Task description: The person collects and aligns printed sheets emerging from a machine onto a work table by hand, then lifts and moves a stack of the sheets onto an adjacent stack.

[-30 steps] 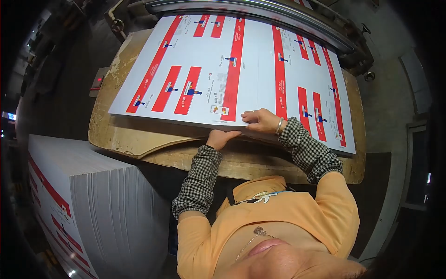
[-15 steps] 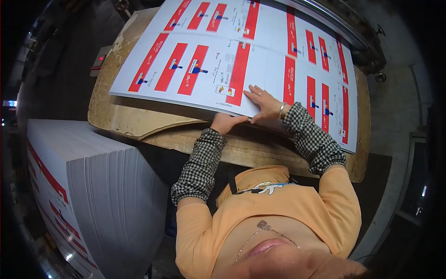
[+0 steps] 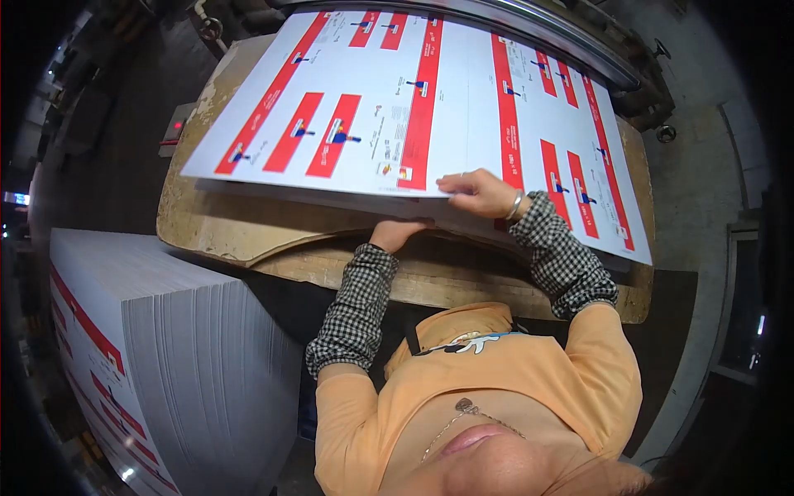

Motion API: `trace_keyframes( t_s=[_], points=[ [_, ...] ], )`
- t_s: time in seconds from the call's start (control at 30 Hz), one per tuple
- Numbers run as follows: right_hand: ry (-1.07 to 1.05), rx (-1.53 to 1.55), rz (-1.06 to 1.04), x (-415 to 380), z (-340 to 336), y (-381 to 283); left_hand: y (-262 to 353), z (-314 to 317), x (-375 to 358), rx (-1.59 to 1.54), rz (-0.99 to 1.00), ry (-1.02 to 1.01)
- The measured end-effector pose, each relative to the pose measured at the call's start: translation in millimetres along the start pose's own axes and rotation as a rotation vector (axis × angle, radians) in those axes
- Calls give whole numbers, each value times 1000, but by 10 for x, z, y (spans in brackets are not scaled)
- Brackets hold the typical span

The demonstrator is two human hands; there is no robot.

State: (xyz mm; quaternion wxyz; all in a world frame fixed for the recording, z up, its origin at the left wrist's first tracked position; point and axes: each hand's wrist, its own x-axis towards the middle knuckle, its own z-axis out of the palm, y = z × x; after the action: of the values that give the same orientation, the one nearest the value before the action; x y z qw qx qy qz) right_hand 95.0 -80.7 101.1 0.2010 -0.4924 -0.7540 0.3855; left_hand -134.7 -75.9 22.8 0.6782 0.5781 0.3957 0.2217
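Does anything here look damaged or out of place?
The wooden table looks worn: its surface is patchy and discoloured towards the far left. The printed sheet has a raised near edge, but the right hand holds it, probably deliberately.

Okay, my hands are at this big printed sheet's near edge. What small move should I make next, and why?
I'd probably ease the printed sheet slightly forward, keeping it straight: its far end lies by the metal roller, your right hand is on its near edge, and your left hand sits just below that edge.
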Motion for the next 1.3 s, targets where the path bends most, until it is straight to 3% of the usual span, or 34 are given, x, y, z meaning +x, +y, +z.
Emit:
trace_keyframes(
  t_s=[0.07,0.1,0.2,0.23,0.33,0.4,0.43,0.53,0.63,0.73,0.83,0.93,1.07,1.17,1.27,1.3],
  points=[
    [-24,9,-4,-20,138,184,28,-7,1,-80,-60,8],
    [-55,1,32,-26,158,180,30,-32,23,-64,-189,-4],
    [-129,60,140,36,100,165,27,-19,32,-61,-172,29],
    [-148,97,181,55,73,162,-27,18,38,-138,75,39],
    [58,174,377,262,91,517,-52,1,63,-75,7,24],
    [173,-288,429,415,52,501,-53,3,56,-89,4,7],
    [71,-180,532,480,51,576,-48,-20,68,-93,6,7],
    [-115,-407,215,275,317,338,-26,-9,42,-213,40,-3],
    [-298,-426,212,179,284,104,-47,-7,70,-216,50,-9],
    [-231,-348,115,164,217,200,-86,-7,73,-180,69,-7],
    [-323,-160,158,205,36,130,-53,-11,59,-130,59,1],
    [-71,53,130,145,-193,-78,-51,2,22,-92,63,25],
    [38,-6,-19,49,-239,-221,-127,-8,22,-1,33,-4],
    [-81,-57,29,25,-59,-54,-149,-21,34,-28,-34,-19],
    [-155,-53,63,43,100,137,173,-34,-26,104,-249,-3],
    [-170,-42,81,44,114,197,-84,-46,61,78,-144,6]
  ],
)
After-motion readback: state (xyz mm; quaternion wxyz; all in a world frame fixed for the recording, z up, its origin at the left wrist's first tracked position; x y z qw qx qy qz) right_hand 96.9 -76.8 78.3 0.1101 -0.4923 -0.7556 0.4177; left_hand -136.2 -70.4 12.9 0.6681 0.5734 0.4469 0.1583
